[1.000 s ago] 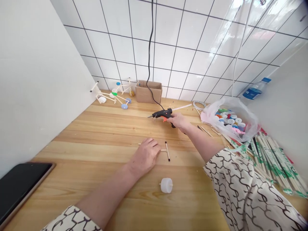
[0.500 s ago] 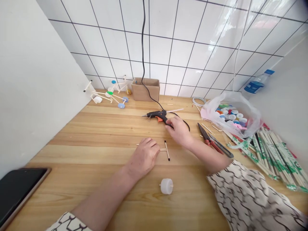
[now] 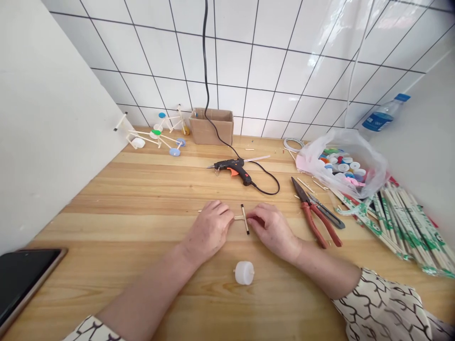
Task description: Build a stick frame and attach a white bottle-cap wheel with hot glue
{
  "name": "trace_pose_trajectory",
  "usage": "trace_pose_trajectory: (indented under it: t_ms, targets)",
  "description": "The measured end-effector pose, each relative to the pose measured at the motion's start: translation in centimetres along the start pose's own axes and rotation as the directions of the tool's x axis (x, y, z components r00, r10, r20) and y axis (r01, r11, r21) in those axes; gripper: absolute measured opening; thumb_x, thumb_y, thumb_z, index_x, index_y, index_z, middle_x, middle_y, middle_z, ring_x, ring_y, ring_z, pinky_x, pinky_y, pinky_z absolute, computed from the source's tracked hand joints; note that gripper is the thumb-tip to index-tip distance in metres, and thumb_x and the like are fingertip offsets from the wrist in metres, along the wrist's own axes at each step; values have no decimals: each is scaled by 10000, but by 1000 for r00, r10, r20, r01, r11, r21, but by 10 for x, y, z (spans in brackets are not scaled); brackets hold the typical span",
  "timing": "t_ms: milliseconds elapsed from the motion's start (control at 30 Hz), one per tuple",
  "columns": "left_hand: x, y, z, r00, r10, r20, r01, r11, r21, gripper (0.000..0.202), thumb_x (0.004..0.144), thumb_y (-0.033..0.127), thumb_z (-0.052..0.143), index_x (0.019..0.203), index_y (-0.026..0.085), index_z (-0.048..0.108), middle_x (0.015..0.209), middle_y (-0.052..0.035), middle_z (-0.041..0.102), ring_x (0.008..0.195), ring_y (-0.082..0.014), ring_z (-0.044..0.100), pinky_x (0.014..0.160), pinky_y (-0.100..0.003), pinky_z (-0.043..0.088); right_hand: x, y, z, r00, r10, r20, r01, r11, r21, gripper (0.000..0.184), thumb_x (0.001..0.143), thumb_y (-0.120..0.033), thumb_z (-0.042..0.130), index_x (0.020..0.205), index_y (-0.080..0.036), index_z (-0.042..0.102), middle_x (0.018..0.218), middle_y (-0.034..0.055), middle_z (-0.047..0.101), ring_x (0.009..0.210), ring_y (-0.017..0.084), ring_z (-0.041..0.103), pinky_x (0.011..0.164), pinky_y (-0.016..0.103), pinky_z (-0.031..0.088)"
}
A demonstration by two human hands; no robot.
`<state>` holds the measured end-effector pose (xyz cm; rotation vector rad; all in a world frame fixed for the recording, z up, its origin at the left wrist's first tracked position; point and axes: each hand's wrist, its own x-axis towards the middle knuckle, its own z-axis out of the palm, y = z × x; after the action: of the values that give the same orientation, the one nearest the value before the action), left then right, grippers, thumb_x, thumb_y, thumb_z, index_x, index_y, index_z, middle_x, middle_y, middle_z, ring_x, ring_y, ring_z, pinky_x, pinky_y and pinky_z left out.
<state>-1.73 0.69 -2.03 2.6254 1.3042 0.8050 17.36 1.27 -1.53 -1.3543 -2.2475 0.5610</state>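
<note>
My left hand (image 3: 212, 226) is closed over a thin wooden stick, hiding most of it; one end shows past the fingers on the left. On the right the stick meets a short wooden crosspiece (image 3: 244, 219) with black ends, making a T shape on the table. My right hand (image 3: 272, 227) has curled fingers, their tips right beside the crosspiece; whether they pinch anything is hidden. Nearer to me lies a white plastic cap wheel (image 3: 244, 273) with a small stick through it. Beyond both hands rests a black glue gun (image 3: 231, 168) with an orange trigger.
Pliers (image 3: 314, 213) and snips (image 3: 329, 213) lie at right, near wrapped chopsticks (image 3: 408, 222) and a plastic bag (image 3: 309, 154) of bottle caps. At the back stand a cardboard box (image 3: 213, 130), stick models (image 3: 156, 135) and a bottle (image 3: 382, 118). A phone (image 3: 26, 284) lies at left.
My right hand has left the glue gun's handle and come down towards me to the crosspiece. The glue gun now lies free. My left hand stays on the stick.
</note>
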Motion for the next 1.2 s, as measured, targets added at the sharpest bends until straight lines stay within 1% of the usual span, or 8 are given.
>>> trace_pose_trajectory:
  t_ms: [167, 333, 533, 900, 1200]
  targets:
    - [0, 1, -1, 1000, 2, 10, -2, 1000, 12, 223, 845, 79, 440, 686, 166, 570, 711, -39, 576, 721, -176, 483, 681, -318, 428, 1, -4, 2, 999, 27, -24, -27, 1000, 6, 98, 770, -101, 600, 789, -187, 644, 722, 21, 611, 705, 164, 551, 671, 285, 412]
    - [0, 0, 0, 1000, 0, 17, 0, 1000, 23, 218, 839, 76, 451, 679, 163, 572, 710, -42, 574, 723, -179, 480, 686, -320, 432, 0, -4, 3, 999, 38, -28, -37, 999, 24, 90, 762, -110, 613, 810, -181, 638, 717, 21, 600, 696, 164, 545, 657, 281, 414]
    - [1, 0, 0, 1000, 0, 16, 0, 1000, 19, 210, 836, 73, 464, 678, 151, 579, 704, -45, 578, 721, -180, 479, 679, -315, 430, 1, -6, 2, 999, 48, -15, -47, 998, 29, 97, 762, -100, 612, 825, -168, 640, 730, 29, 605, 703, 166, 549, 662, 282, 417]
    - [1, 1, -1, 1000, 0, 28, 0, 1000, 15, 230, 845, 78, 448, 670, 164, 571, 706, -46, 578, 728, -181, 486, 687, -322, 432, 1, -5, 4, 999, 42, -19, -42, 999, 28, 102, 763, -94, 616, 822, -176, 628, 744, 28, 618, 705, 164, 551, 666, 282, 407]
    - [1, 1, -1, 1000, 8, 10, -8, 1000, 19, 231, 841, 79, 447, 668, 171, 567, 704, -41, 575, 724, -180, 487, 685, -324, 436, 0, -4, 6, 999, 33, -24, -33, 999, 7, 97, 767, -95, 619, 809, -182, 611, 747, 19, 619, 716, 163, 546, 680, 284, 382]
